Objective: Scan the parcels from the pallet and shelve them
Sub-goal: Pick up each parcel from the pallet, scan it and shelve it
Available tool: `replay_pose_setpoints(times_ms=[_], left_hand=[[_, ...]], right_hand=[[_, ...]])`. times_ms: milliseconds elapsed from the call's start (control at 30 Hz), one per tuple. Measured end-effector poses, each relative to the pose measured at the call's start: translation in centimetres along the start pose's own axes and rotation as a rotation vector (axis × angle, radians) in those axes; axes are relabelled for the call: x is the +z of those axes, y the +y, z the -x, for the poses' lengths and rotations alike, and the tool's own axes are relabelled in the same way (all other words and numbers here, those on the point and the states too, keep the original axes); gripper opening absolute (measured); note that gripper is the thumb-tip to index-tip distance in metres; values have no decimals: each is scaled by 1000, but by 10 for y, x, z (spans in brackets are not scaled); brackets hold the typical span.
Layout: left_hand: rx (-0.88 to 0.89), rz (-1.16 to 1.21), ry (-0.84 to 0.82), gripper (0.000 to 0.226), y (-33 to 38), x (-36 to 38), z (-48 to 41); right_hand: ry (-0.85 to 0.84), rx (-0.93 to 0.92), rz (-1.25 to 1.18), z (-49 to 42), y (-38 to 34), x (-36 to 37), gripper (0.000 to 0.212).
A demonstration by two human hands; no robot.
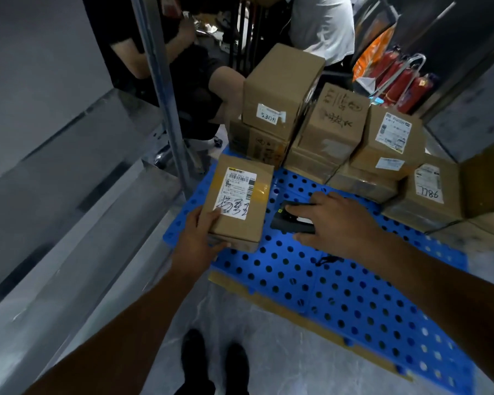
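Left hand (200, 236) has the parcel (240, 201) by its near left corner, thumb pressed on top, fingers curled underneath. It's a plain brown carton, taped across the middle, with one white label (236, 192) carrying barcodes and a black handwritten scrawl. It sits at the left edge of the blue pallet (325, 283), near end just lifted, I think, though the angle makes that hard to judge.

Right hand (335, 220) is over on the scanner (290, 222), a black handheld lying on the pallet just right of the parcel. Fingers reach across its top and the thumb comes in from the near side, pinching it between them. Most of the scanner's body is covered by that hand.

Count them up: one parcel in hand, one scanner, and seven stacked boxes (334, 121) at the back of the pallet, with more perhaps hidden behind. Two show numbers, 5308 and 7786, both upside down from here.

Grey metal shelving (69, 195) runs down the left. Three red fire extinguishers (397, 78) stand far right. Two seated people (322, 27) are cut off at the top edge. Two black shoes (211, 360) show at the bottom.
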State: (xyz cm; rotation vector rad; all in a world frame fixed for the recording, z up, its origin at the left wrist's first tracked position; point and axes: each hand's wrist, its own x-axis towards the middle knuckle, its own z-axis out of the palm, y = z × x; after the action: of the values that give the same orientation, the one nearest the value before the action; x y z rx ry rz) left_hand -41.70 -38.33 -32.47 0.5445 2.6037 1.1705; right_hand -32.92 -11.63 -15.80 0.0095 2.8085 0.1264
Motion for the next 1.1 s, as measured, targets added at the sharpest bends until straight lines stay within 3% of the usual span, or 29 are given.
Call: replay_pose_setpoints(times_ms=[200,400,633,867,1100], left_hand=[[82,11,-2,79,-3,-4,0],[150,40,34,74,-13,-23,-9],[219,-104,26,82,-14,-45,-3],[145,-233,108,95,-12,-60,20],[30,-294,233,79,-1,-66,63]], right_hand=[[-25,-2,192,2,-18,-23,62],[-148,34,-60,9,-13,-41,67],[-92,74,-18,19,-24,-38,66],[-39,-36,88,24,-25,-35,64],[41,-107,43,36,-19,-16,60]])
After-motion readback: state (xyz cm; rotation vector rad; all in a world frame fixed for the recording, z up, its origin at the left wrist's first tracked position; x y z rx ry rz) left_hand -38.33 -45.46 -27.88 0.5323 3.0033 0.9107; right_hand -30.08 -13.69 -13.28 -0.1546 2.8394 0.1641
